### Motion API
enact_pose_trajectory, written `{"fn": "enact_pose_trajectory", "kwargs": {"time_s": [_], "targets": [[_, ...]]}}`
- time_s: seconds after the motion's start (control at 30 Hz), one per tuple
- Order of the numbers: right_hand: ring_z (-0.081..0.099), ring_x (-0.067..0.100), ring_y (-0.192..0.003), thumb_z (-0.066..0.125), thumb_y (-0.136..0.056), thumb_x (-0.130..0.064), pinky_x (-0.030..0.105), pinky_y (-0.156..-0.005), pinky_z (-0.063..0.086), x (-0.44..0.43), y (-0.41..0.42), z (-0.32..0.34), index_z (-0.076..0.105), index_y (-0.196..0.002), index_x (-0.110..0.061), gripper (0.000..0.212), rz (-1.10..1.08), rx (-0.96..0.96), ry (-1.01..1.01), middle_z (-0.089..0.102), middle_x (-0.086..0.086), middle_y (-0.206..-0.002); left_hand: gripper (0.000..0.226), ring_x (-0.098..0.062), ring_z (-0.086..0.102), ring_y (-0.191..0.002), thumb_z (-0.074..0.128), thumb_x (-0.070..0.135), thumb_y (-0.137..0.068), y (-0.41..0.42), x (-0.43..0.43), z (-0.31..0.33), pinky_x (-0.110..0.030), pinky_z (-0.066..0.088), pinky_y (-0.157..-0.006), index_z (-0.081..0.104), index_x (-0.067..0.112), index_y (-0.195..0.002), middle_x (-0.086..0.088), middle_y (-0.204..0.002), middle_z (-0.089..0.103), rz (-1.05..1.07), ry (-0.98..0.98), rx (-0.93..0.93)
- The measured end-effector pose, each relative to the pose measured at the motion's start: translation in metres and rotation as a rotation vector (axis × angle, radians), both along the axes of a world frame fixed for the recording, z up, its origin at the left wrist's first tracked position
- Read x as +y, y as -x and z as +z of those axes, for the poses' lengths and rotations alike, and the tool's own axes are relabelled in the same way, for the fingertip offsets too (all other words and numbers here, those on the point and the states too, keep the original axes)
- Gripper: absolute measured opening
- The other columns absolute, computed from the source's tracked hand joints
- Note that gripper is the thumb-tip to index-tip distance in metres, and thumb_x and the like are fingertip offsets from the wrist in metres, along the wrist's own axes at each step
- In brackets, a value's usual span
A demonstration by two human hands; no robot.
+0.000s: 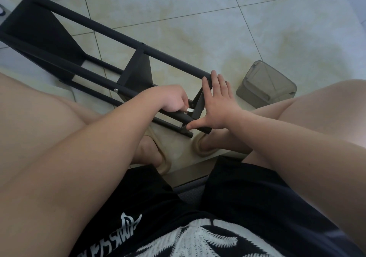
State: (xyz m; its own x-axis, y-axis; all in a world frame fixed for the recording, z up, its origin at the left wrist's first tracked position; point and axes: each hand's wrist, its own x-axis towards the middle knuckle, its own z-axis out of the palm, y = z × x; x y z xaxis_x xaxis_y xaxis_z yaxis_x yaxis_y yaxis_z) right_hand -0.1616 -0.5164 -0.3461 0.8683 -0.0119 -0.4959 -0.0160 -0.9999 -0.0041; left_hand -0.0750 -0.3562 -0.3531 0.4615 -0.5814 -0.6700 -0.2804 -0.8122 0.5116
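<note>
While the left hand (172,98) pinches a small white tool (189,110) at a joint of the black metal tube rack (118,36) stretching toward ten o'clock, the right hand (219,106) presses flat beside it, so I judge a fastener is being tightened, which next needs steady turns.

A black metal-tube rack frame (83,45) lies on its side on the pale tiled floor (217,25). The left hand (172,100) pinches a small white tool (189,110) at the frame's near end, while the right hand (219,102) presses flat, fingers spread, against it. A translucent grey plastic container (266,84) sits just beside.
</note>
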Motion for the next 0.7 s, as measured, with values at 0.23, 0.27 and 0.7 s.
{"fn": "enact_pose_trajectory", "kwargs": {"time_s": [0.23,0.27,0.7], "targets": [[-0.027,0.036,-0.151,0.047,-0.046,-0.104,0.049,-0.121,-0.015,0.0,-0.002,0.0,-0.02,-0.158,-0.012,0.159,0.001,0.011,0.007,-0.033,0.018,-0.162,0.016,-0.007,0.058,-0.078,0.063,0.015,-0.092,0.001,-0.004,0.0,-0.028,0.042,-0.076,0.073,0.027,-0.091,0.013,-0.084,0.065,0.051,0.085,-0.1],[-0.027,0.036,-0.151,0.047,-0.047,-0.104,0.049,-0.121,-0.015,-0.001,-0.002,0.0,-0.02,-0.158,-0.012,0.159,0.001,0.009,0.006,-0.033,0.018,-0.162,0.017,-0.007,0.058,-0.079,0.061,0.015,-0.093,0.002,-0.006,0.0,-0.028,0.042,-0.076,0.072,0.028,-0.093,0.013,-0.085,0.064,0.058,0.093,-0.101],[-0.026,0.036,-0.151,0.047,-0.047,-0.104,0.049,-0.121,-0.014,-0.001,-0.001,0.0,-0.019,-0.158,-0.011,0.159,0.005,0.004,-0.002,-0.032,0.019,-0.162,0.02,-0.018,0.072,-0.09,0.056,0.028,-0.096,0.009,-0.016,-0.015,-0.037,0.053,-0.086,0.072,0.023,-0.085,0.002,-0.089,0.078,0.49,0.211,0.094]]}}
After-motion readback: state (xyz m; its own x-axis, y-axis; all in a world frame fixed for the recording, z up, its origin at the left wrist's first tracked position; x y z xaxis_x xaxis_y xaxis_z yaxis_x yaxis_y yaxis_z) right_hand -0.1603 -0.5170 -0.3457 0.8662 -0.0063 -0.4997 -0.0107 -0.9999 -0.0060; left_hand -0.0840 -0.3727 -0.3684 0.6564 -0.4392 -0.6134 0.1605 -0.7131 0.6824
